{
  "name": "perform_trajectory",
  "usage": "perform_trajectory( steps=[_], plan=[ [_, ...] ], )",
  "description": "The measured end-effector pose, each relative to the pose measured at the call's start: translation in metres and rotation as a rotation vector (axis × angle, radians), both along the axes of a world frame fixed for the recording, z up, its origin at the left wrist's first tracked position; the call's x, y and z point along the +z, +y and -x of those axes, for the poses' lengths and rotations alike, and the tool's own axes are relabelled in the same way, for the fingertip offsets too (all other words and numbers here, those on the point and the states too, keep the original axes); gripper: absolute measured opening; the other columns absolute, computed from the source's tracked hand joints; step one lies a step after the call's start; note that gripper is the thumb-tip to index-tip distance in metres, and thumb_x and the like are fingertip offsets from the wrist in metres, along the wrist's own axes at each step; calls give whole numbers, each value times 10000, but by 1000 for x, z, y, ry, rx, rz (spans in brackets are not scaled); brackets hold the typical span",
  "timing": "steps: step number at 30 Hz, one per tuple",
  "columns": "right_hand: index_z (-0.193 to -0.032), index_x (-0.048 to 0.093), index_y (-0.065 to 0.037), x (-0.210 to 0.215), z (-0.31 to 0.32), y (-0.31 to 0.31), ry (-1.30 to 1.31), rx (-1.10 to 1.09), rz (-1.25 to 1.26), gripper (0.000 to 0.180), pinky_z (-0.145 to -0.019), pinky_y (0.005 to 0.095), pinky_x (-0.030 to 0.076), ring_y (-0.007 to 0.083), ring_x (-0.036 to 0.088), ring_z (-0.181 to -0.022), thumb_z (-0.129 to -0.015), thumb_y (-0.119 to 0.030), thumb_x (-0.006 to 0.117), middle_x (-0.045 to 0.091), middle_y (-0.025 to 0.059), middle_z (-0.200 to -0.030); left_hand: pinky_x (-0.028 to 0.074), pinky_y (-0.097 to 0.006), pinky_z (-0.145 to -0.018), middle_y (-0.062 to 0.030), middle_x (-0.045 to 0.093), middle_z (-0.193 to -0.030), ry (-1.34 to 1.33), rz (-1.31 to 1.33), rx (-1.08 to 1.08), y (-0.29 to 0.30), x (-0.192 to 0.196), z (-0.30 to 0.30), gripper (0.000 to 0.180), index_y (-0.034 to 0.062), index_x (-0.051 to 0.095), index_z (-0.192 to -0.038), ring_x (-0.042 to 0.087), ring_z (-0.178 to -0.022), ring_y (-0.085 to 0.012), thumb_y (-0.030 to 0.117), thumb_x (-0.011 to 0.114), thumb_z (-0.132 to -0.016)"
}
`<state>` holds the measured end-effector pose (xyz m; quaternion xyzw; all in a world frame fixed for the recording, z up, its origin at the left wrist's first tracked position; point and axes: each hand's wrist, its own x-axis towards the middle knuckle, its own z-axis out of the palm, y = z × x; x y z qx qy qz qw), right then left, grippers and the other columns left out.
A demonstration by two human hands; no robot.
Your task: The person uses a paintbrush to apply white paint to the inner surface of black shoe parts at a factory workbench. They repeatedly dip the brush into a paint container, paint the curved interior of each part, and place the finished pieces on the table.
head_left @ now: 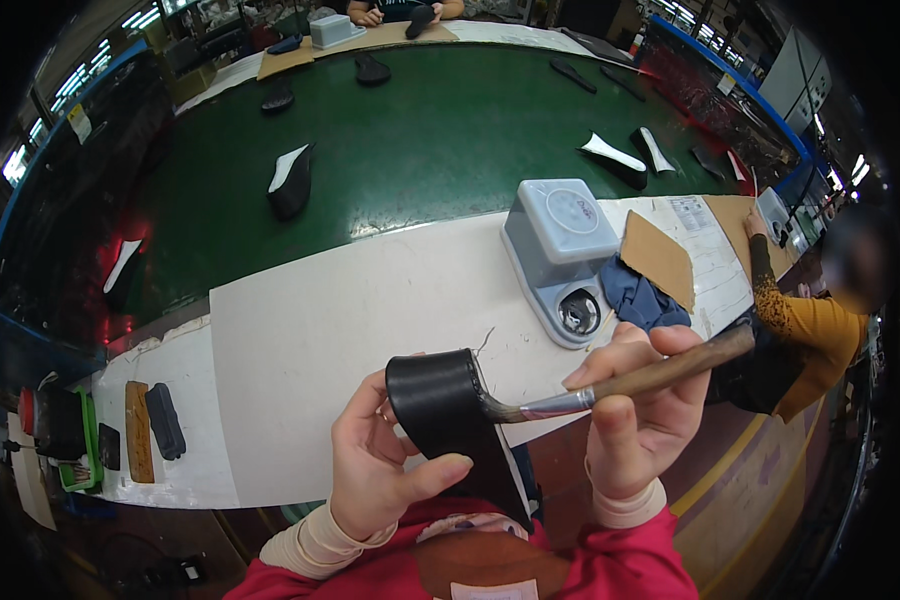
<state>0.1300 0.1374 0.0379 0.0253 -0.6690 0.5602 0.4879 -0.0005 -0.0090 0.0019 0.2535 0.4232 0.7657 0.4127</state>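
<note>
My left hand [385, 465] is wrapped round a black shoe sole [435, 405] with a smooth, rounded end and a pale strip along one edge. The sole is tilted up in front of my body. Between the fingers and thumb of my right hand [645, 420] is a brush [650, 380] with a wooden handle and a metal collar. Its dark bristles touch the sole's right edge near the top. Beyond the right hand stands a pale blue plastic dispenser [560, 235] with a round opening that holds dark, shiny contents.
White board [320, 340] covers the bench. Blue cloth [645, 295] and cardboard [658, 255] lie beside the dispenser. Several black soles, such as one sole [290, 185], rest on the green conveyor belt [420, 130]. Left are a wooden block [139, 430] and green basket [88, 440]. A co-worker [820, 325] sits right; another works far ahead.
</note>
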Motion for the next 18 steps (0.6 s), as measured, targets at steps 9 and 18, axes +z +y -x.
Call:
perform_trajectory(
  steps=[9,18],
  plan=[
    [-1253,288,15,-2,0,1,-16,16,-19,537,-684,265,470,159,579,-721,-810,74,587,596,233,-863,497,-312,-883,-108,560,-1114,-39,-15,17,1,0,0,676,-33,403,-1213,570,-1032,-168,-9,781,-653],
    [-1255,288,21,-6,-2,2,-15,19,-31,533,-669,250,457,139,560,-699,-814,69,582,599,241,-865,457,-310,-917,-111,547,-1119,-113,-61,16,2,0,-1,642,-35,407,-1203,549,-1046,-170,-23,766,-670]
  ],
)
